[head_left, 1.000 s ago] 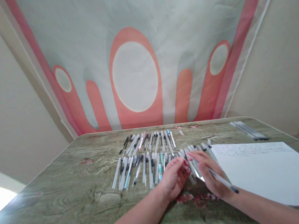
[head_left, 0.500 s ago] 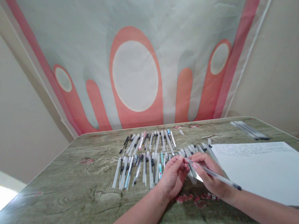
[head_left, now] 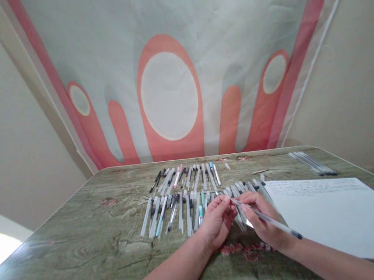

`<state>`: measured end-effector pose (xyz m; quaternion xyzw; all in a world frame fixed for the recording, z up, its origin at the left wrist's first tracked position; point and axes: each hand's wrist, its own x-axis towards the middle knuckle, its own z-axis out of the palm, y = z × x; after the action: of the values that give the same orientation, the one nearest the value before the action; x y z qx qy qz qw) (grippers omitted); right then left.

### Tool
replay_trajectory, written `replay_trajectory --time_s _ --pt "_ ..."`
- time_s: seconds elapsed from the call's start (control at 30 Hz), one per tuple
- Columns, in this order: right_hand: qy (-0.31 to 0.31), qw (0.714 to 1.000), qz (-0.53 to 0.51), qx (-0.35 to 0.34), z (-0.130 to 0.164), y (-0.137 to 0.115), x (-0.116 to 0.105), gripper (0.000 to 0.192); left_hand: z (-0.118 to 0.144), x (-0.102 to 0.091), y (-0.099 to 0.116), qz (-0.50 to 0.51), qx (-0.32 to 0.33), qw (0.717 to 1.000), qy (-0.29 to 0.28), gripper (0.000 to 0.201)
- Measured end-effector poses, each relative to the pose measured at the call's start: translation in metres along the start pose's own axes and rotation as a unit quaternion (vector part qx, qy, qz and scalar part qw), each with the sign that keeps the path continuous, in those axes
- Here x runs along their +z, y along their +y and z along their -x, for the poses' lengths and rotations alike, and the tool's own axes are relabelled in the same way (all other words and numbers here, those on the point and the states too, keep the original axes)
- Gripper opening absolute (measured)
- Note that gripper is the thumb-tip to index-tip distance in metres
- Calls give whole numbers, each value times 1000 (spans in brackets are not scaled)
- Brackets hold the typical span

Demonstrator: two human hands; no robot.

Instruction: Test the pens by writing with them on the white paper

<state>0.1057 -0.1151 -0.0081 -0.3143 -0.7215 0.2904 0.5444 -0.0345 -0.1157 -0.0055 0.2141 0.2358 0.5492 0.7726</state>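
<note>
My right hand [head_left: 264, 221] is closed around a clear pen [head_left: 281, 225] with a dark end piece. The pen slants from the lower right up to the left, its narrow front end reaching my left fingertips. My left hand [head_left: 218, 220] is pinched at that front end, and whatever small piece sits between its fingers is hidden. Behind and beside both hands lies a near row of pens [head_left: 181, 212], mostly clear or frosted with dark parts. My hands cover some of this row's right part.
Farther back runs a second row of pens [head_left: 186, 178]. A white paper sheet [head_left: 336, 220] with handwriting along its top lies at right. Several clear pens [head_left: 311, 163] are grouped near the far right edge. A small translucent piece [head_left: 227, 166] lies on the wood-patterned table [head_left: 84, 240].
</note>
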Motion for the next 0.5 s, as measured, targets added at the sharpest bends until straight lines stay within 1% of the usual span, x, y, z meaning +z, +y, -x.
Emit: replay_trajectory --time_s 0.17,0.5 --pt "-2 1000 5 -2 -1 1 1 4 -1 -2 -1 -5 5 1000 0 12" --pt "-11 1000 6 -12 0 1 1 6 2 1 -2 -18 14 1000 -6 13"
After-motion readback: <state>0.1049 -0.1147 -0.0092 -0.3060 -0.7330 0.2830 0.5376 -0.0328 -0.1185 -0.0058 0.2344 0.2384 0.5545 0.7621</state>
